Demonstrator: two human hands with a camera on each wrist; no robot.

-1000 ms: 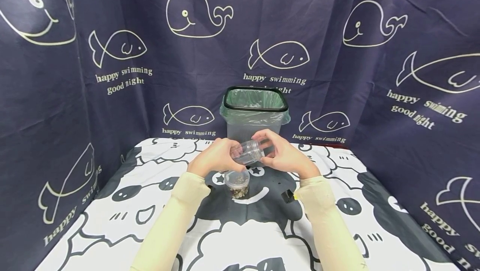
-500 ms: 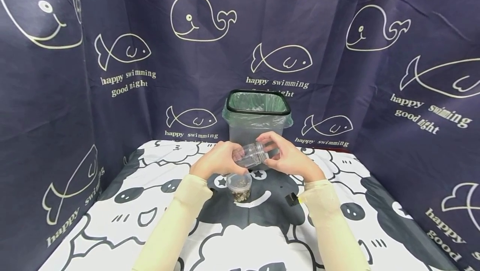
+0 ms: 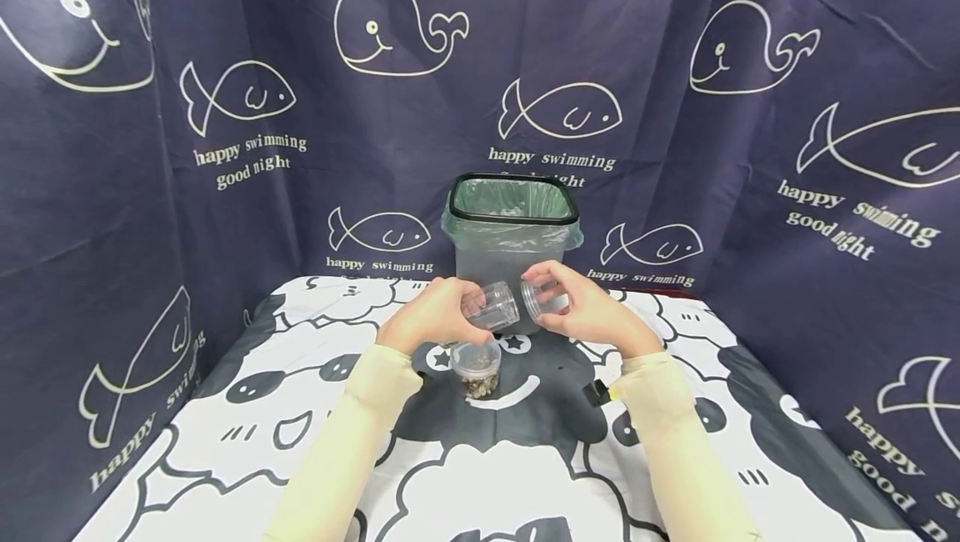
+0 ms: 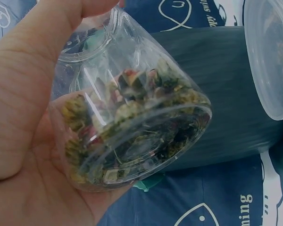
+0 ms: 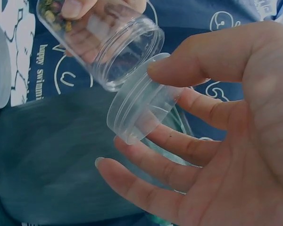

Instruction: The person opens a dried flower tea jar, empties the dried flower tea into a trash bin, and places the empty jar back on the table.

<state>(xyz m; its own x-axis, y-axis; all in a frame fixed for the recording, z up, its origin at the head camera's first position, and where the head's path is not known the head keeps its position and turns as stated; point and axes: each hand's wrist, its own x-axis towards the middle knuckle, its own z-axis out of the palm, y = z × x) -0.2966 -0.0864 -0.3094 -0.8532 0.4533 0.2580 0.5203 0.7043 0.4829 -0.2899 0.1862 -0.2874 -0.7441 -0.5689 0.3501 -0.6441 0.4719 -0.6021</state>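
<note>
Tilted on its side, a clear jar [image 3: 495, 307] is held in the left hand [image 3: 435, 313]; its threaded mouth points right. In the left wrist view dried flowers [image 4: 127, 108] lie inside the jar near its base, and the left hand [image 4: 28, 103] wraps round it. The right hand [image 3: 588, 308] pinches a translucent lid [image 3: 534, 300] just right of the mouth. In the right wrist view the lid [image 5: 139, 101] sits off the open mouth, between thumb and fingers of the right hand [image 5: 217, 113]. A second lidded tub [image 3: 477, 368] stands below the left hand.
A grey bin [image 3: 480, 261] with a black rim and green liner stands behind the hands. The table cloth [image 3: 480, 484] has a sheep print. Dark blue curtains [image 3: 480, 133] with fish and whales surround the table.
The right hand has moved right with the lid, which has come away from the jar's mouth. The left hand still holds the jar in about the same place.
</note>
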